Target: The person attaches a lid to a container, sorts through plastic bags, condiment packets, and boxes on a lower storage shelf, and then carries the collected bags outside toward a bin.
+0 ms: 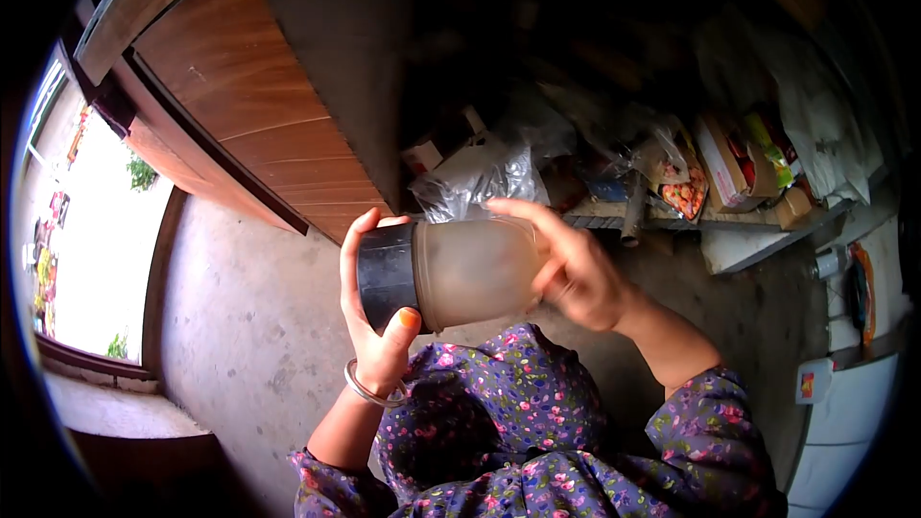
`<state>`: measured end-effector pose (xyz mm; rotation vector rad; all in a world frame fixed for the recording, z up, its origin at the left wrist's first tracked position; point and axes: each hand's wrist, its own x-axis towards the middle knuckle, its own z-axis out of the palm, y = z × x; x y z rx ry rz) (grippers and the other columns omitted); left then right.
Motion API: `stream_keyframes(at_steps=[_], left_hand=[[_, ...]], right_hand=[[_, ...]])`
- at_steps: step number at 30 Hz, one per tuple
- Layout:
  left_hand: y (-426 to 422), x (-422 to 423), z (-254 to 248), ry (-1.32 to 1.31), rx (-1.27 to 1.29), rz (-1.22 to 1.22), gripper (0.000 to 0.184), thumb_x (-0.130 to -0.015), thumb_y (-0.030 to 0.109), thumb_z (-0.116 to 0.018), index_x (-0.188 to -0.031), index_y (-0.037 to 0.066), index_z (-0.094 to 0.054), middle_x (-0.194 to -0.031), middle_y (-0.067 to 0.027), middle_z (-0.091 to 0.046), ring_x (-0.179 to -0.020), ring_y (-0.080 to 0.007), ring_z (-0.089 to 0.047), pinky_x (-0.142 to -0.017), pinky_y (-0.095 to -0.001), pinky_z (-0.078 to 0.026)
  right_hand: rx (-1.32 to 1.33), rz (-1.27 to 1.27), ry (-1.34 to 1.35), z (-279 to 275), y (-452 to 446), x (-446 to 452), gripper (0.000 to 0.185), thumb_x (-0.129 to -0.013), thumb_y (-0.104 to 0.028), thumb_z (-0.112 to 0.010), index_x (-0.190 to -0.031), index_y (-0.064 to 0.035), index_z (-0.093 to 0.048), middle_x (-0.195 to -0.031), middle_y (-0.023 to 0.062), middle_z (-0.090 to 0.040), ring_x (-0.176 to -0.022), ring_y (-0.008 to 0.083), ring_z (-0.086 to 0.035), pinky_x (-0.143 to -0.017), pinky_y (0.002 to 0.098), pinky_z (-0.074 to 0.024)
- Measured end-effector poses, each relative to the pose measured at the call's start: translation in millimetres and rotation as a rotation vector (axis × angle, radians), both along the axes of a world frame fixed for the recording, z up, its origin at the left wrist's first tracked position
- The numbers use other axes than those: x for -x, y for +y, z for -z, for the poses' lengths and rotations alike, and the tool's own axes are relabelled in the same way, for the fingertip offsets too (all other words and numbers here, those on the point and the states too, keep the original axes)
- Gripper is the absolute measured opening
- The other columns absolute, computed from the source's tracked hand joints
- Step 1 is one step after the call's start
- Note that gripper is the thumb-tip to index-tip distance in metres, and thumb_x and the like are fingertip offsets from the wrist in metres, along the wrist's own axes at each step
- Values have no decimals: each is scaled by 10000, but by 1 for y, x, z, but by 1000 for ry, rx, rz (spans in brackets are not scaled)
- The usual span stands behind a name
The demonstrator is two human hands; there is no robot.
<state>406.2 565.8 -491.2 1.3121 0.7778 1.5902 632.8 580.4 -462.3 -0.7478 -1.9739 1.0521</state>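
A cloudy, translucent jar with a wide black lid lies sideways in front of me, its lid end to the left. My left hand is wrapped around the black lid, thumb below and fingers behind it. At the other end, my right hand grips the jar's base, index finger stretched along the upper edge; this hand is slightly blurred. What the jar holds, if anything, cannot be made out through its cloudy wall.
Beyond the jar, a dark, cluttered shelf bears clear plastic bags, packets and an open carton. A brown wooden door stands at left, beside a bright doorway. White appliance-like units stand at right.
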Motion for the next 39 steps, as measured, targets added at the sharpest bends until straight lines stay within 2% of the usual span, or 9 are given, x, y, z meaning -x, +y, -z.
stream_keyframes(at_steps=[2, 7, 10, 16, 19, 24, 26, 32, 39], left_hand=[[-1, -1, -1, -92, 85, -4, 967, -716, 540, -736, -1400, 4, -312, -1229, -124, -517, -1131, -210, -519, -976, -346, -405], [-1, -8, -3, -76, 29, 33, 964, -719, 508, -744, -1408, 11, -289, -1242, -122, -506, -1137, -211, -515, -974, -344, -407], [-1, -6, -2, -41, -73, 76, 977, -711, 501, -754, -1413, 20, -274, -1258, -121, -492, -1141, -210, -509, -965, -347, -413], [-5, -13, 0, -122, 13, 100, 951, -701, 364, -805, -1414, 42, -265, -1297, -109, -456, -1172, -201, -481, -987, -334, -395], [-7, -11, 4, -177, 9, 185, 955, -690, 285, -824, -1414, 40, -252, -1335, -125, -422, -1197, -204, -466, -1005, -343, -383], [-9, -16, 2, -251, 73, 153, 972, -676, 280, -836, -1413, 47, -246, -1327, -123, -422, -1194, -209, -466, -1008, -348, -379], [-5, -15, 7, -147, -69, 141, 948, -689, 303, -823, -1407, 55, -255, -1306, -115, -429, -1188, -212, -468, -1006, -353, -380], [-5, -15, 2, -334, 151, 137, 933, -688, 286, -819, -1404, 77, -258, -1298, -102, -438, -1189, -208, -466, -1002, -350, -379], [7, -25, 16, -168, -62, 183, 975, -660, 279, -853, -1399, 61, -256, -1333, -122, -411, -1233, -219, -434, -1037, -360, -346]], right_hand=[[258, -49, 312, 11, -2, -2, 1027, -751, -580, -688, -1459, -49, -167, -1397, 246, -352, -1150, 331, -523, -919, 413, -458], [-608, 5, -89, 12, 8, 0, 850, -747, -374, -787, -1390, -57, -330, -1374, 222, -382, -1252, 323, -437, -995, 440, -417], [426, -136, 571, 13, 7, -8, 864, -831, -347, -720, -1432, -24, -191, -1334, 204, -412, -1216, 294, -470, -960, 410, -432], [-377, 52, -24, 12, 0, -3, 987, -778, -686, -569, -1407, -26, -190, -1391, 222, -340, -1243, 332, -432, -1014, 424, -378], [605, -106, 537, 16, 5, -7, 1156, -621, -409, -865, -1427, -20, -132, -1411, 211, -329, -1258, 287, -430, -1051, 396, -336], [-380, -48, 66, 16, 4, 1, 1214, -588, -491, -860, -1427, -20, -119, -1399, 200, -344, -1219, 260, -462, -1063, 399, -317], [233, -41, 144, 9, -5, -2, 1234, -563, -488, -873, -1430, -30, -123, -1412, 191, -325, -1267, 267, -408, -1089, 410, -272], [-162, -19, 115, 13, -3, 16, 1201, -597, -416, -880, -1420, -64, -80, -1410, 225, -332, -1273, 275, -410, -1026, 385, -370], [142, 77, 448, 24, -11, 14, 1001, -729, -195, -820, -1428, -98, -110, -1384, 179, -378, -1261, 262, -423, -1045, 389, -355]])
